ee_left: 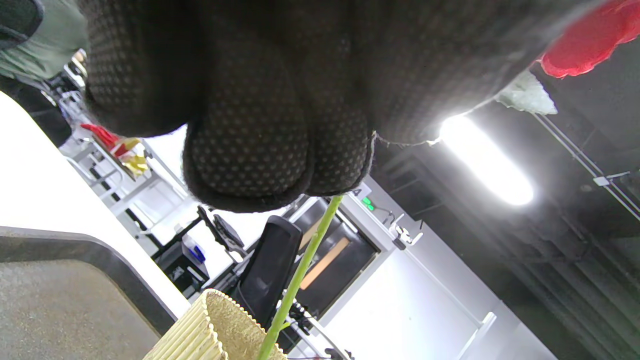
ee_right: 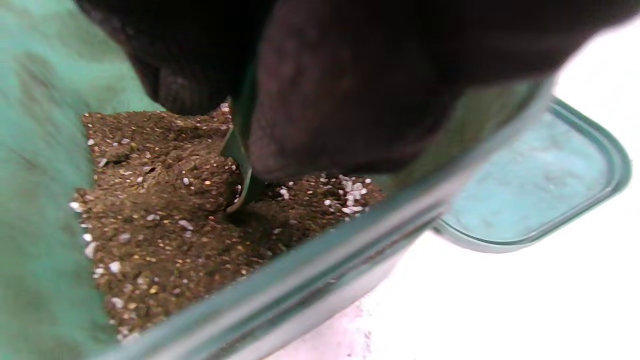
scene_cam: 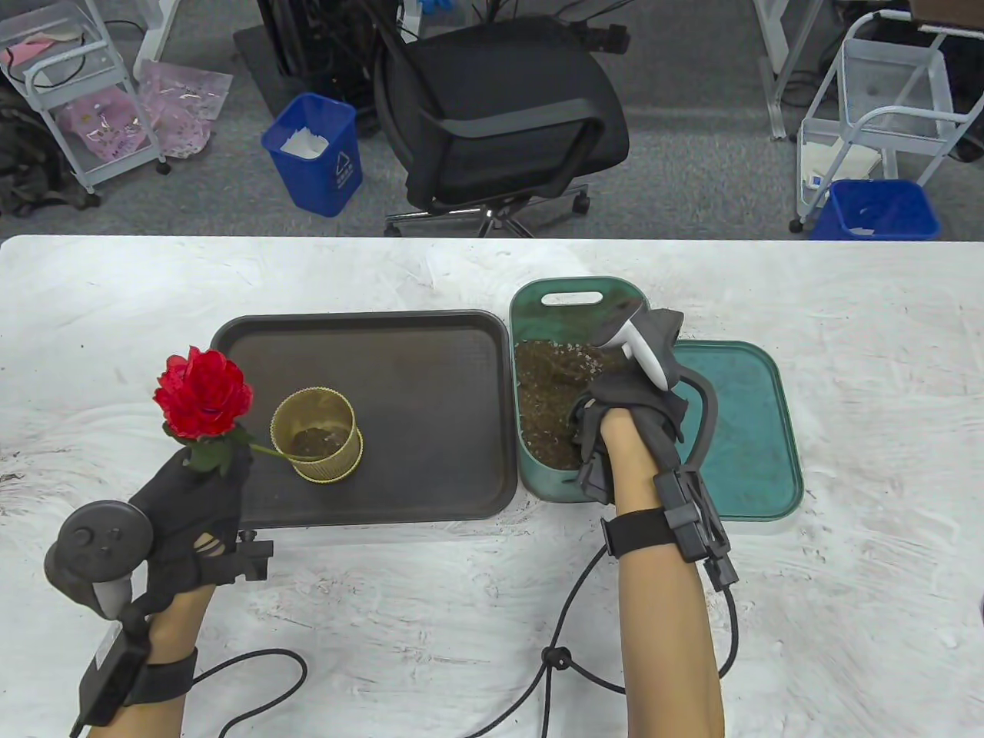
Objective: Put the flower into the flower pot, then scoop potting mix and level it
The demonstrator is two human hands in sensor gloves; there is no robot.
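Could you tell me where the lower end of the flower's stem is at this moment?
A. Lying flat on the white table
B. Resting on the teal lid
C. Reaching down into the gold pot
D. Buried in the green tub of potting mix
C: the left hand holds the red flower with its green stem slanting over the rim into the gold pot on the dark tray.

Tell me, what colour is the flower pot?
Pale gold with ribbed sides, the flower pot shows best in the table view.

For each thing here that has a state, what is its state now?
Flower: held by the left hand, stem tip in the pot.
Flower pot: upright on the brown tray, a little mix inside.
Green bin: open, part-filled with potting mix.
Scoop: in the right hand, dug into the mix.
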